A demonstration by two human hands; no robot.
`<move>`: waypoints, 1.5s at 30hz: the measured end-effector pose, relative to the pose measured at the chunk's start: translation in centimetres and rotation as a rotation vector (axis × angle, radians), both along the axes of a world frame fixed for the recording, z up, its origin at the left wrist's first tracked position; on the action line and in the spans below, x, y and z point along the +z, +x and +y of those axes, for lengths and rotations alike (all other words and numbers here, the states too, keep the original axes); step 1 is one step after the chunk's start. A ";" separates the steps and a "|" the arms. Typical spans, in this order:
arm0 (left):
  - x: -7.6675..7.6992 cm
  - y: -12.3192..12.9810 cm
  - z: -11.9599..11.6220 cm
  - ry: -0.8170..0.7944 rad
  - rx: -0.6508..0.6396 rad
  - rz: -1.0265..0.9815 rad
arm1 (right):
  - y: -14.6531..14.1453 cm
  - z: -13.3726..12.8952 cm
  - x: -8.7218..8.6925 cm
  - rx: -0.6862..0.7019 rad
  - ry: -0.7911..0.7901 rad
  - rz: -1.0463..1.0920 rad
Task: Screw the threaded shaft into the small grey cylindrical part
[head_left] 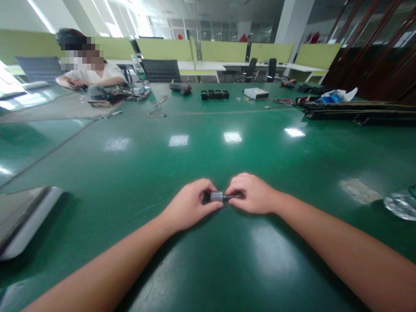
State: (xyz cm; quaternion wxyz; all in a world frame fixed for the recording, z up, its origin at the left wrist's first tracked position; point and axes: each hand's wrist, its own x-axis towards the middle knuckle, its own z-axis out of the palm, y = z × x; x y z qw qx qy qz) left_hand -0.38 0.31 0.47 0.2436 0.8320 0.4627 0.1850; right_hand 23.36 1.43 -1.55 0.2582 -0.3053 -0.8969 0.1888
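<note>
A small grey metal cylinder (216, 196) with a thin dark threaded shaft (228, 197) lies level between my hands, close to the green tabletop (208, 156). My left hand (191, 203) pinches the cylinder between thumb and fingers from the left. From the right, my right hand (251, 193) has its fingertips closed round the shaft. Parts of both the cylinder and the shaft are hidden by my fingers.
A flat device (29, 216) lies at the left edge, and a clear glass object (401, 206) at the right. Farther back are a black part (215, 94), a silver box (256, 93), dark rails (351, 112) and a seated person (94, 73).
</note>
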 end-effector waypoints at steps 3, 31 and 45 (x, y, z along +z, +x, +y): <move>0.1 0.0 0.0 -0.001 -0.002 0.003 | 0.1 0.0 0.0 0.000 -0.001 0.000; 0.1 0.0 0.0 0.006 -0.004 0.005 | 0.3 0.1 0.0 -0.032 0.008 0.016; 0.0 -0.1 0.0 0.008 -0.001 0.005 | 0.3 0.1 0.0 -0.037 0.007 0.012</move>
